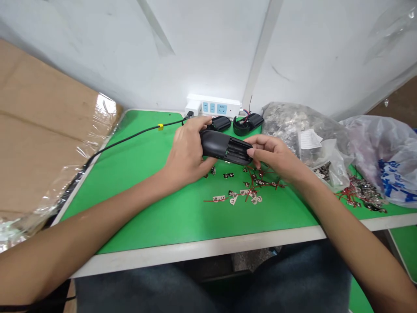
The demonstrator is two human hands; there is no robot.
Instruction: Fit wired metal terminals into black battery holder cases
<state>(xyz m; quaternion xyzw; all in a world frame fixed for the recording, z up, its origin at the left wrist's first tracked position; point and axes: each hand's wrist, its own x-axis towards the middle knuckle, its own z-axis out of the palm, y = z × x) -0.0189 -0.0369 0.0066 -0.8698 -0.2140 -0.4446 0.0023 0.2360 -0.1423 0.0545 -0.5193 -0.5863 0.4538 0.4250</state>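
A black plastic housing with an open battery compartment (239,150) is held above the green table, its slotted side facing me. My left hand (189,150) wraps around its smooth left end. My right hand (269,152) closes on the right end, thumb at the compartment's end wall and fingers behind; whether a small part sits under the thumb I cannot tell. Below the hands lie loose metal battery contacts (253,198), some with red wires. Behind stand two more black housings, one (222,123) partly covered by my left hand, the other (248,124) with wires showing.
Against the wall lies a white power strip (215,106) with a plugged-in black cable (137,135). Cardboard wrapped in clear plastic (48,143) borders the left. Clear bags of parts (289,126) and a pile of contacts (361,191) occupy the right.
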